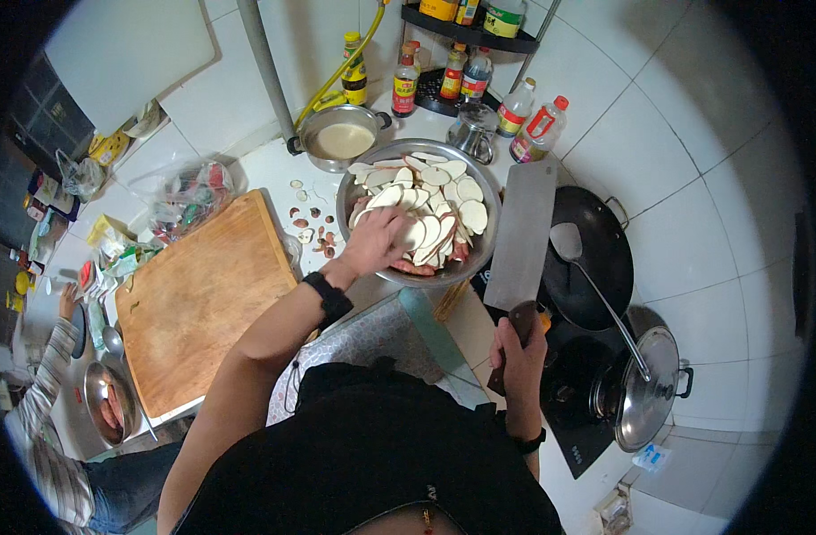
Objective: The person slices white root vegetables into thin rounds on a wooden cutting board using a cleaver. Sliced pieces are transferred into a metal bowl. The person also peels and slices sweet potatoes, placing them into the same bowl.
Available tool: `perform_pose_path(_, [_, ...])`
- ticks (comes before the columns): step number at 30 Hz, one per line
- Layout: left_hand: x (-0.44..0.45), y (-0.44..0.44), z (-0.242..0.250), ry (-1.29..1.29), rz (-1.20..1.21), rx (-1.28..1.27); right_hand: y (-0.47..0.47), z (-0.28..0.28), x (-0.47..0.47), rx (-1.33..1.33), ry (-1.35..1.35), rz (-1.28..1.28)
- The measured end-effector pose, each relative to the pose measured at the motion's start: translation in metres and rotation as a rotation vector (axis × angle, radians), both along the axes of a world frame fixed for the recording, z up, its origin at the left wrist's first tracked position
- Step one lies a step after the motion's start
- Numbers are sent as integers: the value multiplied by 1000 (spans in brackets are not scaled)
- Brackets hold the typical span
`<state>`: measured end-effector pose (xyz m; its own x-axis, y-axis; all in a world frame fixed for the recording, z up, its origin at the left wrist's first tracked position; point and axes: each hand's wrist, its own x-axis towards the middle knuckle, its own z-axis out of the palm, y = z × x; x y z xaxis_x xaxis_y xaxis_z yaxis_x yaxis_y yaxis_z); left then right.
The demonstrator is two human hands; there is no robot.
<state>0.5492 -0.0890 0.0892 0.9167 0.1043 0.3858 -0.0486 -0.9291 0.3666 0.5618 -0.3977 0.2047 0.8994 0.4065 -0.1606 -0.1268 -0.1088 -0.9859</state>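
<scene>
A steel bowl (344,200) holds a heap of white slices with reddish skin (436,176), probably sweet potato. My left hand (380,239) reaches into the near left side of this heap, its slightly blurred fingers on the slices. Whether they grip any cannot be told. My right hand (520,351) is closed around the dark wooden handle of a Chinese cleaver (523,234). The cleaver's broad blade points away from me, between the bowl and a black wok (588,294). A wooden cutting board (204,301) lies to my left.
A metal spatula (605,287) rests in the wok. Beside it are a black cooktop (575,374) and a lidded pot (649,394). Behind the bowl stand a pot of cloudy liquid (343,140), a metal jug (473,130) and sauce bottles (404,87). Another person's striped sleeve (50,361) shows at left.
</scene>
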Motion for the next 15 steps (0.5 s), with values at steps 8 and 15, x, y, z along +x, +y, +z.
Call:
perform_pose_path(8, [47, -5, -4, 27, 203, -165, 6, 10, -1, -74, -45, 42])
perform_pose_path(15, [48, 17, 3, -21, 104, -281, 4, 10, -16, -30, -40, 59])
